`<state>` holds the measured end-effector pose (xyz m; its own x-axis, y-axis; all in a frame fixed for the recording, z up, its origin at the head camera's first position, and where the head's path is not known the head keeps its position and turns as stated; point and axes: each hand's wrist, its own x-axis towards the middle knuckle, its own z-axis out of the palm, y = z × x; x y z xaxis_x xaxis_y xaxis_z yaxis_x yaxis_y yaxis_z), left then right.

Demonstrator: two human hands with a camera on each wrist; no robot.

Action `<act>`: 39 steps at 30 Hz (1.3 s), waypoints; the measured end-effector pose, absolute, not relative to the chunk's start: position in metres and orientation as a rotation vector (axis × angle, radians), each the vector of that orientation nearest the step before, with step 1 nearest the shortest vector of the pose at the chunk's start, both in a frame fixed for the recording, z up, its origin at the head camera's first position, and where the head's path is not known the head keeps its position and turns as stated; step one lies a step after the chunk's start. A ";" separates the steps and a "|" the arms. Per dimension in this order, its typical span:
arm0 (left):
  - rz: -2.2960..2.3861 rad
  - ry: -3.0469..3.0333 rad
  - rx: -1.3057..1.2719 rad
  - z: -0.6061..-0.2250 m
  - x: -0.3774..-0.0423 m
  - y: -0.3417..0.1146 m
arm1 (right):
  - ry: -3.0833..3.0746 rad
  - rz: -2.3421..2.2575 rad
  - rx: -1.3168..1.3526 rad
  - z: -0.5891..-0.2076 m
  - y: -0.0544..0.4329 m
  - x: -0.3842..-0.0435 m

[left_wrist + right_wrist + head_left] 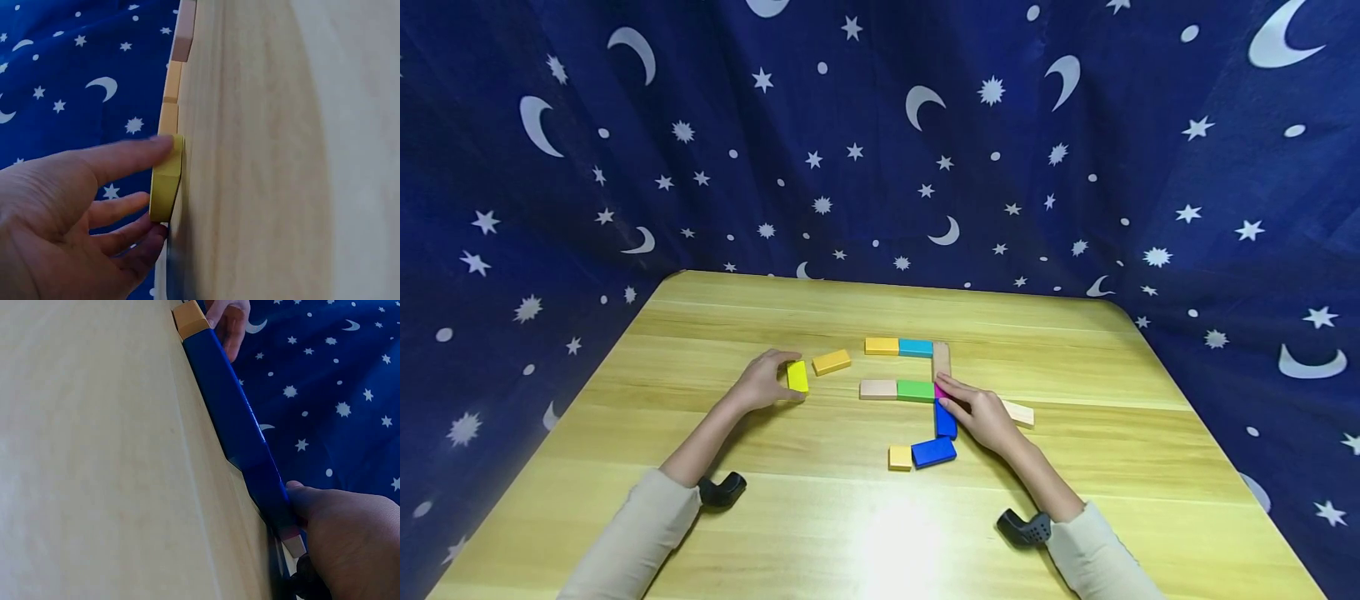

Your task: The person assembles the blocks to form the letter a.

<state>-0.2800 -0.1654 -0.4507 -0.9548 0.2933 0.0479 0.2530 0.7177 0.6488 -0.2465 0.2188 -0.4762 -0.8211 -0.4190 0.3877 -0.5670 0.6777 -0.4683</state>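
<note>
My left hand (765,383) pinches a yellow block (797,377) between thumb and fingers at the left of the table; the left wrist view shows the thumb along its near side. An orange block (832,362) lies just beyond it. My right hand (988,421) has thumb and forefinger around a magenta block (940,391), which is partly covered. That block touches the right end of a green block (916,391), between a tan block (942,358) above and an upright-running blue block (946,419) below. A pale wooden block (1019,413) shows partly behind the right hand.
Orange-yellow (882,346) and light blue blocks (916,348) form the far row. A beige block (877,389) adjoins the green one. Nearer me lie a slanted blue block (934,452) and a small light-orange block (900,457). A starry curtain (880,167) hangs behind the table (820,517).
</note>
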 end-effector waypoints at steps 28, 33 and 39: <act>0.925 2.742 0.798 -0.449 -0.253 -0.095 | -2.639 0.860 0.795 -0.477 0.219 -0.246; 0.924 2.746 0.797 -0.450 -0.253 -0.094 | -2.647 0.861 0.793 -0.477 0.220 -0.247; 0.925 2.745 0.798 -0.451 -0.253 -0.094 | -2.651 0.866 0.784 -0.478 0.220 -0.247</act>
